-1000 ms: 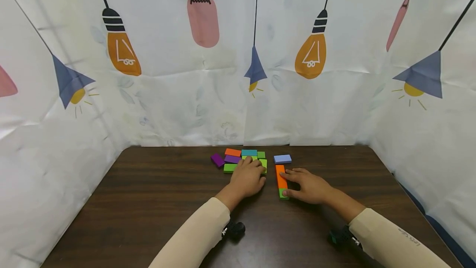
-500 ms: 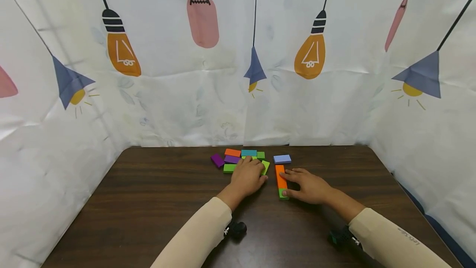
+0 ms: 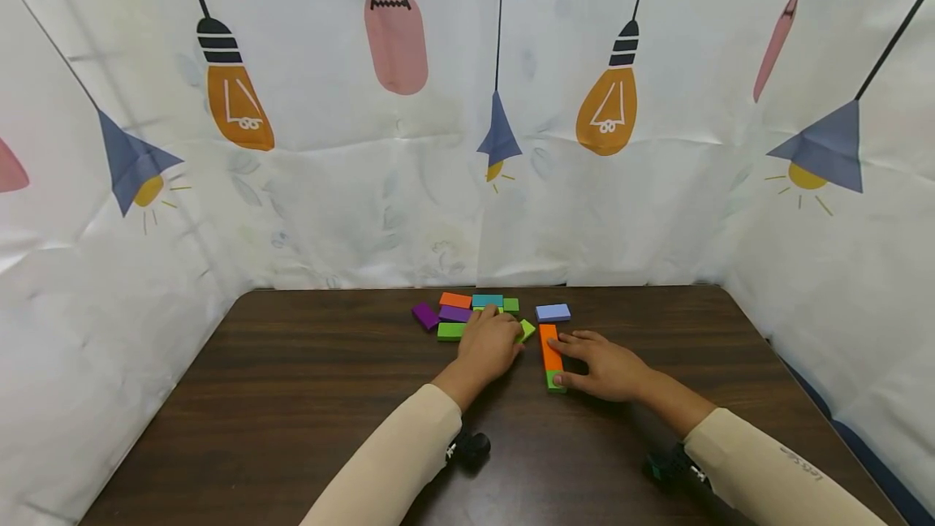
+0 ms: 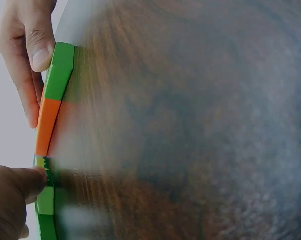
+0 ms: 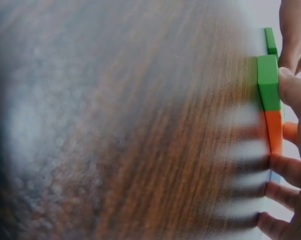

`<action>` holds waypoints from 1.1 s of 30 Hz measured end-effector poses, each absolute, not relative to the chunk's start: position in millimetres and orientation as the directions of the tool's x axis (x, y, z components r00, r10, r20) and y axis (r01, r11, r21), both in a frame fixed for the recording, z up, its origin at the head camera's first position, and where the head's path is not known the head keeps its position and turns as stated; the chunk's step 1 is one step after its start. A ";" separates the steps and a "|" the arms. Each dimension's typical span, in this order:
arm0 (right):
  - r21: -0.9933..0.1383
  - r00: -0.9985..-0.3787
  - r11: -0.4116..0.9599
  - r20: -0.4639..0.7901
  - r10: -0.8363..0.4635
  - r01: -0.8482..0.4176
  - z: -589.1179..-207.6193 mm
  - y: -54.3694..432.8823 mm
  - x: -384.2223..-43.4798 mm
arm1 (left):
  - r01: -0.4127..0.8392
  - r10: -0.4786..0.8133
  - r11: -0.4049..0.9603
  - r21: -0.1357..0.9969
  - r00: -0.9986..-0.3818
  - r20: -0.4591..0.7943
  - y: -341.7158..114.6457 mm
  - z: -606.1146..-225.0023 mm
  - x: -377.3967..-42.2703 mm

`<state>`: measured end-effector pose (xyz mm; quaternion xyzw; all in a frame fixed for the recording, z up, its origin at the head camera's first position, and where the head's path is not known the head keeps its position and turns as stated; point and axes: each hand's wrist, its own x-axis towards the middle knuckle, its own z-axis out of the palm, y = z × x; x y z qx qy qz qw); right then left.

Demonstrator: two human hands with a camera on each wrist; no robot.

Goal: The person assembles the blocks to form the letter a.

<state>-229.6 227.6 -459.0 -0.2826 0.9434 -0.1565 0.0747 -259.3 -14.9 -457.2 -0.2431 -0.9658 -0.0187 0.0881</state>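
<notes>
My left hand [image 3: 488, 345] reaches over the right end of a cluster of blocks and pinches a light green block [image 3: 527, 330], whose corner shows past the fingers. In the left wrist view its thumb presses the near side of that light green block [image 4: 46, 201]. The right hand [image 3: 606, 368], fingers spread, rests beside an orange block [image 3: 551, 347] and a green block [image 3: 555, 384] lying end to end in a row. Its thumb touches the green block [image 5: 268, 82], while the forefinger meets the orange block [image 5: 273, 131].
Beyond the row lies a light blue block [image 3: 553, 312]. The cluster includes a dark purple block [image 3: 425, 316], an orange-red block [image 3: 456, 299], a teal block [image 3: 487, 300] and a green block [image 3: 451, 332]. A patterned cloth [image 3: 321, 217] surrounds the brown table [image 3: 292, 396].
The light green block has turned and slid right out of the cluster under my left hand, toward the orange block. The right hand has stayed in place.
</notes>
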 end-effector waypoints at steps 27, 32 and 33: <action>-0.355 -0.823 0.783 -0.063 -0.565 -0.510 -458.2 228.7 -228.1 | 0.472 0.458 0.882 0.002 -0.857 0.236 -12.8 -457.7 -262.9; -0.349 -0.828 0.789 -0.059 -0.558 -0.506 -456.7 228.1 -228.5 | 0.455 0.442 0.890 -0.014 -0.855 0.272 -12.4 -458.5 -266.5; -0.346 -0.830 0.791 -0.060 -0.555 -0.504 -456.5 228.1 -228.5 | 0.455 0.441 0.891 -0.016 -0.854 0.275 -12.2 -458.8 -267.6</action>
